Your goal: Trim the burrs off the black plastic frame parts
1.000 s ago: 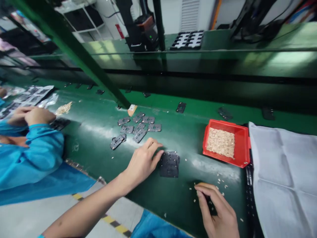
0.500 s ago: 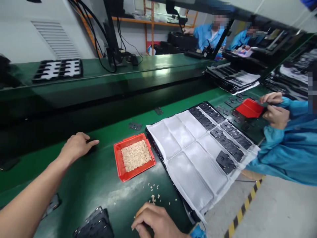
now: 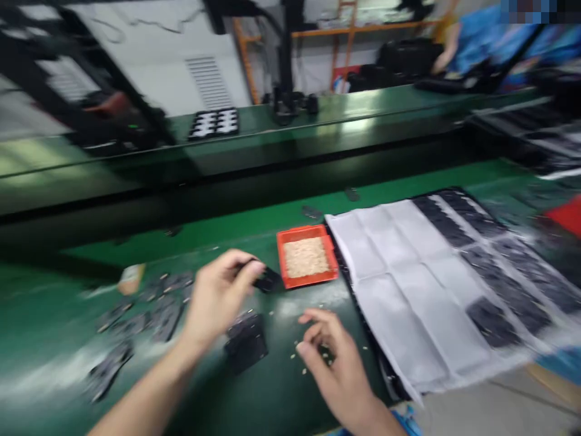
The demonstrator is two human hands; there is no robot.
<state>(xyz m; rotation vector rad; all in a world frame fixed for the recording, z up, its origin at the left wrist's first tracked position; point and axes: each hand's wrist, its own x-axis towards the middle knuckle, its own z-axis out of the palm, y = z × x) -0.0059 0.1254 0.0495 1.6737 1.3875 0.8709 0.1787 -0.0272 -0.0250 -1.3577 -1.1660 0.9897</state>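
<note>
Between the thumb and fingers of my left hand (image 3: 224, 293) is a flat black part (image 3: 267, 280), held just left of a red tray (image 3: 282, 257) of small pale pieces. My right hand (image 3: 338, 366) hovers over the green table with its fingers curled and apart, and nothing shows in it. Beneath it lie a few scattered pale pieces (image 3: 304, 370). A stack of black parts (image 3: 246, 342) sits between my two hands, nearer the left one.
Several loose black parts (image 3: 166, 315) lie at the left beside a small tan-and-white item (image 3: 131, 279). On the right is a large white-lined tray (image 3: 408, 309), partly filled with black parts. A raised green ledge (image 3: 354, 112) runs behind. Another person's blue sleeve (image 3: 481, 39) shows at the back.
The view has swung left. My left hand has come in from the far left with a black part, close to the red tray. My right hand has lifted and its fingers have spread.
</note>
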